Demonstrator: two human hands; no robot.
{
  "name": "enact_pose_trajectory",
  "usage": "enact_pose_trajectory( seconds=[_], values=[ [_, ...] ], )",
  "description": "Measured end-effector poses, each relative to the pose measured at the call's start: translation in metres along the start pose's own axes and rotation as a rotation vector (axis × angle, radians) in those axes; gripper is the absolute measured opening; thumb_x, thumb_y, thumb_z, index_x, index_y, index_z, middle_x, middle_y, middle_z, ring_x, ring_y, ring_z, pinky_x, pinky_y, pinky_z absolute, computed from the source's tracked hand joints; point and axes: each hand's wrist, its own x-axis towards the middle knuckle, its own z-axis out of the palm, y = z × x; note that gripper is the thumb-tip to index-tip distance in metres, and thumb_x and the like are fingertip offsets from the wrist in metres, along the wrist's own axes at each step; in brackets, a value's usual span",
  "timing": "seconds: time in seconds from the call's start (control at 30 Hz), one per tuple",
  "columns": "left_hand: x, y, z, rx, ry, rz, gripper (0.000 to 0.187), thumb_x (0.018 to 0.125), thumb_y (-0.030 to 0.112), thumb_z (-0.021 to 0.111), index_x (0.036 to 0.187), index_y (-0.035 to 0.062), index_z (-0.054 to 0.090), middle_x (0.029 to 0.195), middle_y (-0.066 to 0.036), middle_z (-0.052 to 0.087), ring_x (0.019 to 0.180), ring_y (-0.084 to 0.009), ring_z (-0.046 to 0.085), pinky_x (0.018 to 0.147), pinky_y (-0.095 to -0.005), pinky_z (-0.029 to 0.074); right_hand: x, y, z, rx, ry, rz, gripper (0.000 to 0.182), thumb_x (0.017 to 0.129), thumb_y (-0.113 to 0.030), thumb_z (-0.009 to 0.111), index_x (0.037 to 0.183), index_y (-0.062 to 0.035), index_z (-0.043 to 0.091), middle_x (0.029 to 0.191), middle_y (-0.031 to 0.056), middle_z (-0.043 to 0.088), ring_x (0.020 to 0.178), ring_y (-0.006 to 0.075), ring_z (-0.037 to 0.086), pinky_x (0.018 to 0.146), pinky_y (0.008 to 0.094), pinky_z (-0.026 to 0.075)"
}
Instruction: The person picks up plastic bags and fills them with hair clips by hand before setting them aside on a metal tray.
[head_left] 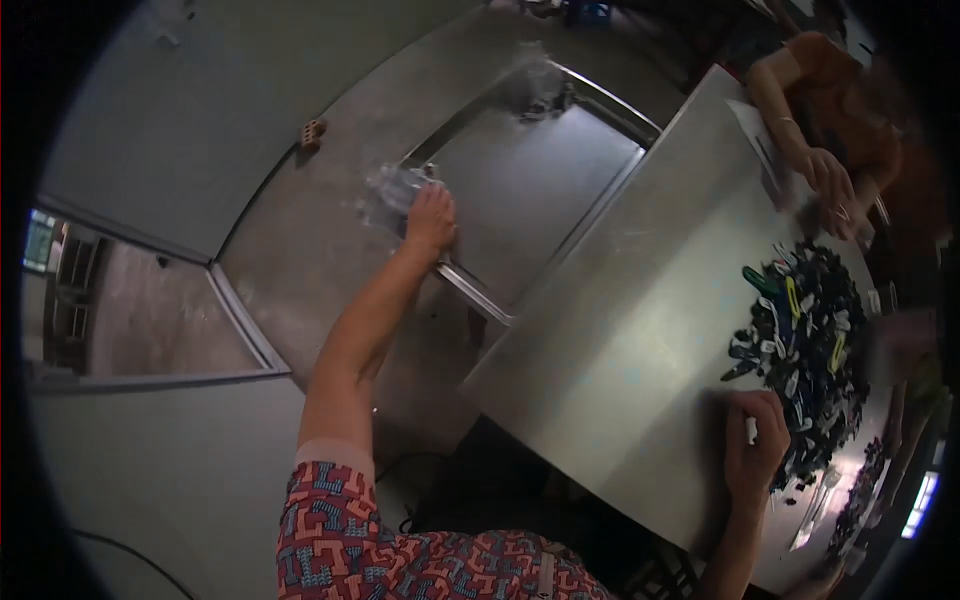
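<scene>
My left hand (432, 220) reaches out to the corner of a metal cart (535, 185), its fingers closed on crumpled clear plastic (395, 187) that hangs at the cart's edge. On the metal table (600, 360) rests my right hand (758, 440), fingers curled around a small white piece (751, 430). Right beside it lies a wide pile of small dark pieces (815, 350), mixed with white, green and yellow ones. More clear plastic (540, 85) sits at the cart's far corner.
Across the table a person in an orange-brown shirt (825, 75) has both hands over its far side, near a flat pale sheet (755, 140). A small brown block (312, 135) lies by the grey partition (190, 110). A second dark pile (858, 495) lies farther right.
</scene>
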Motion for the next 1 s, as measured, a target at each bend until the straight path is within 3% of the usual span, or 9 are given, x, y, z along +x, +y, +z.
enact_pose_trajectory(
  seconds=[0.1,0.27,0.33,0.4,0.53,0.63,0.77,0.87,1.0],
  values=[
    [-0.004,-0.007,0.023,-0.145,0.192,0.034,0.073,0.076,0.039,0.076,0.135,0.0014,0.052,0.14,-0.016,0.051,0.137,-0.0331,0.041,0.117,-0.048,0.028,0.005,-0.011,0.0,-0.016,0.039,-0.016,0.02,0.08,0.009,0.068,0.096,-0.0028,0.07,0.087,0.0115,0.066,0.075,0.0258,0.065,0.065,0.0327,0.051],
    [0.001,-0.022,0.013,-0.183,0.243,0.078,0.063,0.086,0.032,0.07,0.137,0.0034,0.049,0.144,-0.017,0.047,0.139,-0.033,0.039,0.116,-0.0473,0.031,0.003,-0.001,-0.007,0.038,0.064,-0.136,0.023,0.077,0.004,0.07,0.098,-0.0054,0.069,0.085,0.0106,0.064,0.076,0.0272,0.064,0.064,0.0349,0.052],
    [0.006,-0.02,-0.023,-0.193,0.29,0.095,0.061,0.087,0.03,0.069,0.138,0.0025,0.049,0.145,-0.017,0.047,0.138,-0.0339,0.04,0.115,-0.0472,0.032,0.001,0.004,0.0,0.021,0.137,-0.173,0.022,0.077,0.003,0.07,0.097,-0.0059,0.068,0.087,0.01,0.064,0.077,0.0283,0.064,0.067,0.0363,0.053],
    [0.007,-0.022,-0.064,-0.545,0.315,-0.103,0.054,0.091,0.022,0.065,0.138,-0.001,0.048,0.142,-0.018,0.049,0.134,-0.0355,0.045,0.113,-0.0444,0.035,0.0,0.004,0.0,0.04,0.12,-0.145,0.02,0.078,0.001,0.07,0.097,-0.0063,0.067,0.088,0.0095,0.063,0.079,0.0288,0.064,0.069,0.0371,0.053],
    [0.006,-0.017,-0.183,-0.981,0.391,-0.108,0.049,0.095,0.013,0.059,0.139,-0.0031,0.047,0.141,-0.02,0.051,0.133,-0.0327,0.049,0.113,-0.0401,0.036,-0.001,0.006,-0.005,0.016,0.193,-0.192,0.018,0.08,-0.001,0.069,0.097,-0.0063,0.067,0.087,0.0096,0.062,0.078,0.0291,0.064,0.069,0.0377,0.053],
    [-0.006,0.016,-0.276,-1.299,0.532,-0.044,0.048,0.096,0.009,0.059,0.141,-0.0005,0.046,0.141,-0.018,0.052,0.134,-0.0266,0.048,0.114,-0.0368,0.034,0.001,0.008,-0.03,-0.003,0.315,-0.114,0.018,0.085,0.002,0.066,0.101,-0.0065,0.069,0.091,0.008,0.065,0.081,0.0234,0.065,0.071,0.0329,0.053],
    [-0.021,0.069,-0.351,-1.628,0.483,0.26,0.052,0.095,0.008,0.063,0.143,0.0024,0.045,0.143,-0.015,0.051,0.135,-0.0226,0.047,0.114,-0.0366,0.034,-0.014,0.03,-0.088,0.113,0.454,0.186,0.019,0.089,0.0,0.064,0.107,-0.0016,0.07,0.094,0.0031,0.068,0.077,0.0081,0.062,0.07,0.0246,0.051],
    [-0.022,0.12,-0.381,-1.704,0.404,0.367,0.052,0.093,0.007,0.063,0.142,0.003,0.046,0.138,-0.014,0.055,0.131,-0.0224,0.05,0.112,-0.0365,0.036,-0.046,0.072,-0.142,0.081,0.472,0.372,0.021,0.092,-0.011,0.066,0.108,0.0008,0.07,0.084,0.0043,0.071,0.079,0.0082,0.063,0.072,0.0245,0.051],
    [-0.001,0.186,-0.376,-1.828,0.311,0.325,0.048,0.091,0.005,0.063,0.137,0.0023,0.049,0.126,-0.014,0.062,0.119,-0.0232,0.059,0.106,-0.0365,0.043,-0.133,0.148,-0.202,-0.281,0.534,0.58,0.021,0.087,-0.021,0.068,0.101,-0.0076,0.075,0.087,0.0119,0.073,0.08,0.0227,0.071,0.072,0.0355,0.054]
  ],
)
